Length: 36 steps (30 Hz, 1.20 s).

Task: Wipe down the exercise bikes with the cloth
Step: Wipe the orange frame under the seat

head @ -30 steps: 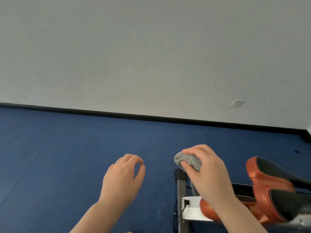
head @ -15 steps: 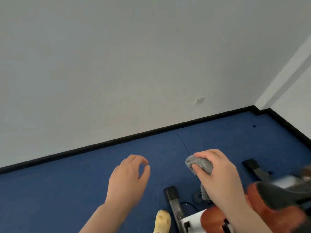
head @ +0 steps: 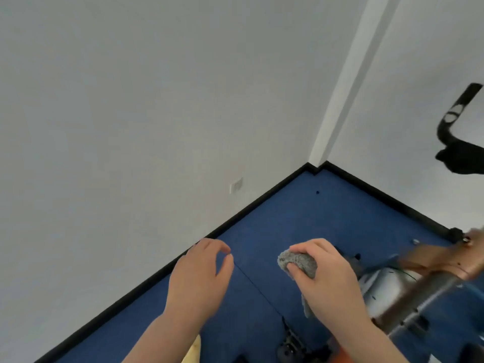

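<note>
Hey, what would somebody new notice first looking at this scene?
Probably the right hand low in the middle, clutching a crumpled grey cloth. Beside it the empty left hand hovers over the blue carpet. At the lower right a blurred orange and silver exercise bike streaks past.

Open blue carpet (head: 301, 221) lies ahead; the blurred bike frame (head: 408, 286) blocks the right.
</note>
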{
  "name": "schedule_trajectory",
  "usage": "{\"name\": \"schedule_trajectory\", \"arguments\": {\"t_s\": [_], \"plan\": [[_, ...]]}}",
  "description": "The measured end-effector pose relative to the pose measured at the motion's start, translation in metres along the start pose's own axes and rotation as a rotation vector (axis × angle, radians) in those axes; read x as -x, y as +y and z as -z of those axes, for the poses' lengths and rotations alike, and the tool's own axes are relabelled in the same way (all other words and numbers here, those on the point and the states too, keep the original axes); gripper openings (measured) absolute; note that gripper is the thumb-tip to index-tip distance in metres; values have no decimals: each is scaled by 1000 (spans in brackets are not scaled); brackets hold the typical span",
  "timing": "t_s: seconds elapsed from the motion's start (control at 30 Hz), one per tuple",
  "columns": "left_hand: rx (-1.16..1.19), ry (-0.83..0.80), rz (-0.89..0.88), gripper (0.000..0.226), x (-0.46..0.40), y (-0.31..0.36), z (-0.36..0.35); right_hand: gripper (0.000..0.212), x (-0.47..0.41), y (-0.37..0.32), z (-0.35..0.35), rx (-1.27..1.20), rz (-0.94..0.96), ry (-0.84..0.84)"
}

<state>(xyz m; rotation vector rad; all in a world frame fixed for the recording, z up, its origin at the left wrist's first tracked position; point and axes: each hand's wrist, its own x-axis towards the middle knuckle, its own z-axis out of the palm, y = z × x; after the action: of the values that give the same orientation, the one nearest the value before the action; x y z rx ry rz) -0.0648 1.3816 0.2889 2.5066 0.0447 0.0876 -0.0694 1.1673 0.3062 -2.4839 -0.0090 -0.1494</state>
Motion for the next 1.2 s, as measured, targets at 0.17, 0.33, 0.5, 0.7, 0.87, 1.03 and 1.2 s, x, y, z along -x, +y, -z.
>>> {"name": "schedule_trajectory", "arguments": {"t_s": [0.17,0.33,0.5,0.7,0.87,1.03,1.2], "plan": [[4,-114,-178,17,-103,-6,-2,22,-62,-5,-15,-5,-147,158],[-25,-210,-347,16,-199,-2,1,24,-109,-12,-16,-14,-305,332],[61,-325,-517,13,-252,39,-22,24,-130,-5,6,30,-449,445],[96,-458,-735,9,-281,99,-64,22,-144,20,43,49,-582,641],[101,-501,-832,6,-308,152,-103,21,-151,65,76,83,-653,751],[139,-523,-908,9,-330,233,-149,23,-163,121,118,88,-690,864],[241,-547,-906,12,-342,302,-192,21,-183,176,160,114,-693,853]]}}
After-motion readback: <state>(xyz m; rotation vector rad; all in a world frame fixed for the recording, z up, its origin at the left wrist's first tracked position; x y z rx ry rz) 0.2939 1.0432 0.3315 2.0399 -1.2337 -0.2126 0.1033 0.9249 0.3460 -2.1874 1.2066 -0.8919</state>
